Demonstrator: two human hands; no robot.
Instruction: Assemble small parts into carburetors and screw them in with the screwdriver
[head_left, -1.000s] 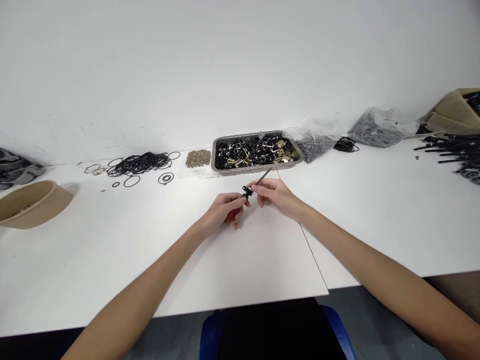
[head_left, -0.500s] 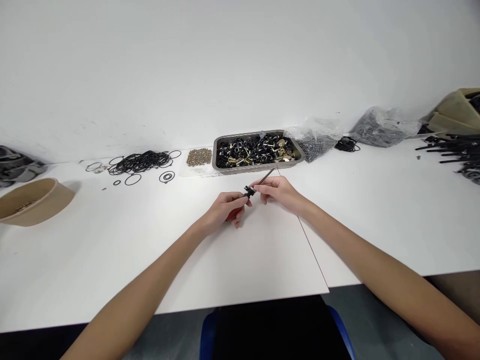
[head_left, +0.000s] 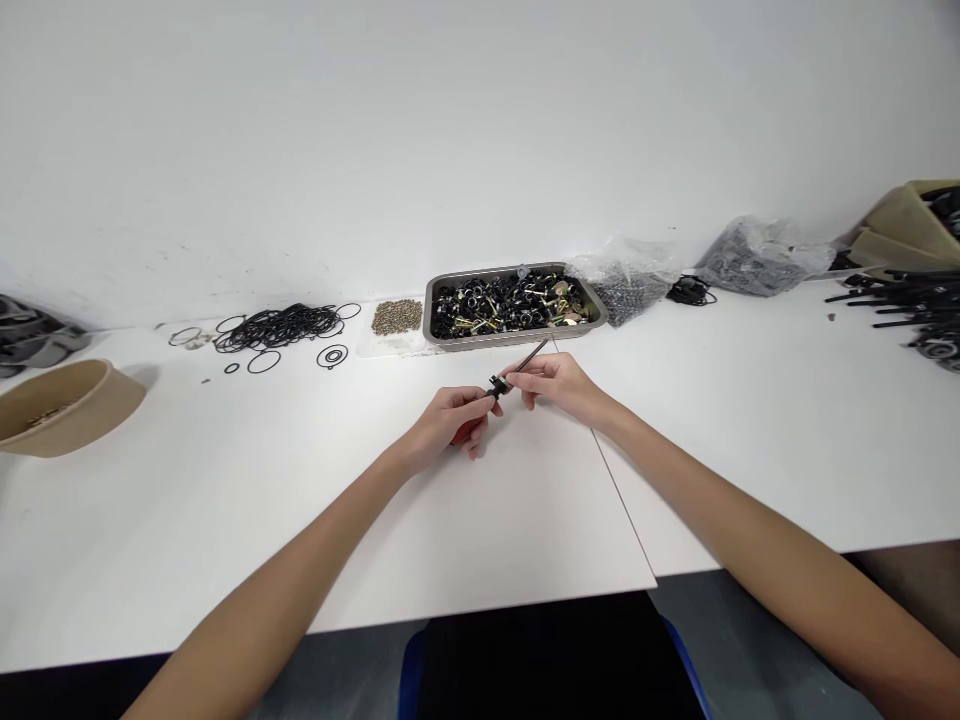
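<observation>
My left hand (head_left: 452, 423) pinches a small black fitting (head_left: 496, 385) between thumb and fingers, just above the white table (head_left: 225, 500). My right hand (head_left: 559, 383) grips a thin dark rod (head_left: 531, 355) that points up toward the far right. The rod's lower end meets the fitting. Both hands hover in front of a grey metal tray (head_left: 441, 340) filled with black and brass small parts.
Left of the tray lie a heap of brass pellets (head_left: 397, 316) and a pile of black O-rings (head_left: 281, 327). A tan bowl (head_left: 64, 407) sits far left. Plastic bags of dark parts (head_left: 628, 280) and black rods (head_left: 911, 300) lie to the right.
Both hands keep their grip and stay in nearly the same place; the view shifts slightly.
</observation>
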